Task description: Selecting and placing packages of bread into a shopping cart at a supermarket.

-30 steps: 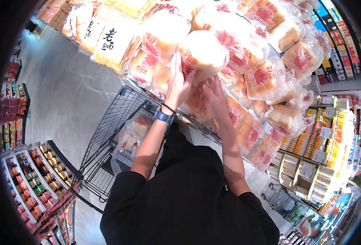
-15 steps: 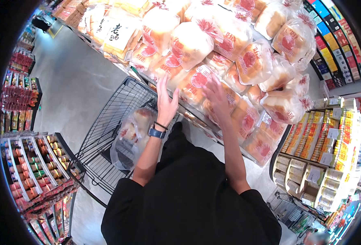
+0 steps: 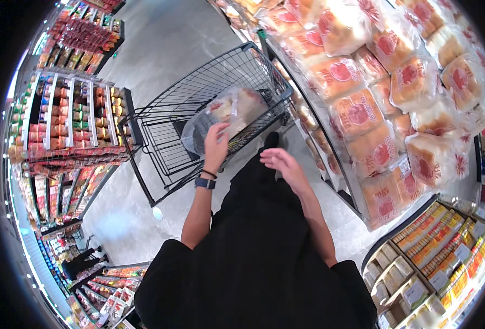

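Moving away from the bread display [image 3: 338, 112] at upper right, both hands are now empty, fingers loosely apart: the left hand [image 3: 216, 143] nearest the bagged bread [image 3: 246, 107] inside the cart [image 3: 163, 129], upper centre, the right hand [image 3: 285, 164] mid-frame, so neither grips a loaf.

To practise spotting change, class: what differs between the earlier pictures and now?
The left hand and right hand have left the piled bagged loaves and drawn back, both empty; the view has swung left. The plastic bag remains in the cart.
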Demonstrator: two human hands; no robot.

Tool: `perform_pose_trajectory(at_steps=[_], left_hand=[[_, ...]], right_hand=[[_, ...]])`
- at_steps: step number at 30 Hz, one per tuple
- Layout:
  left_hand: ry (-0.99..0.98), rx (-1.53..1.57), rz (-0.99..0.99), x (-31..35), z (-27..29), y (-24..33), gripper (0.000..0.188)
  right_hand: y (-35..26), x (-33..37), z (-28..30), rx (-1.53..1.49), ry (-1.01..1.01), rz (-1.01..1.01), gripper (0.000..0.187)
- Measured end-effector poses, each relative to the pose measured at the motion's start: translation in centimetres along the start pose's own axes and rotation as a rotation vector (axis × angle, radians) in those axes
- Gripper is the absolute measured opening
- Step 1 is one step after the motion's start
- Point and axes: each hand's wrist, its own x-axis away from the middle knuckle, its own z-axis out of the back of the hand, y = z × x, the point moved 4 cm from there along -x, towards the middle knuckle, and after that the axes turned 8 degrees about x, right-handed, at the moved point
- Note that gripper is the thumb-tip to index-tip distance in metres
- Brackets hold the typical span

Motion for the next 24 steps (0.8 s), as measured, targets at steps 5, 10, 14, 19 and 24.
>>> perform_pose_trajectory(at_steps=[5,10,14,19,24], left_hand=[[-0.004,0.020,0.381,0.8,8.7,-8.6,0.017],[-0.082,0.007,0.381,-2.3,10.0,-21.0,0.016],[-0.191,-0.358,0.504,-3.1,9.7,-28.2,0.025],[-0.339,-0.420,0.565,-3.7,4.8,-32.8,0.057],[-0.352,-0.369,0.341,-5.1,0.4,-33.1,0.056]], right_hand=[[0.6,-0.8,-2.7,0.048,-0.128,-0.073,0.027],[0.0,-3.6,-1.7,0.188,0.011,-0.106,0.030],[-0.4,-6.6,-2.3,0.215,0.163,-0.142,0.030],[0.3,-8.9,-3.9,0.326,0.301,-0.218,0.027],[2.0,-10.8,-6.6,0.322,0.403,-0.234,0.025]])
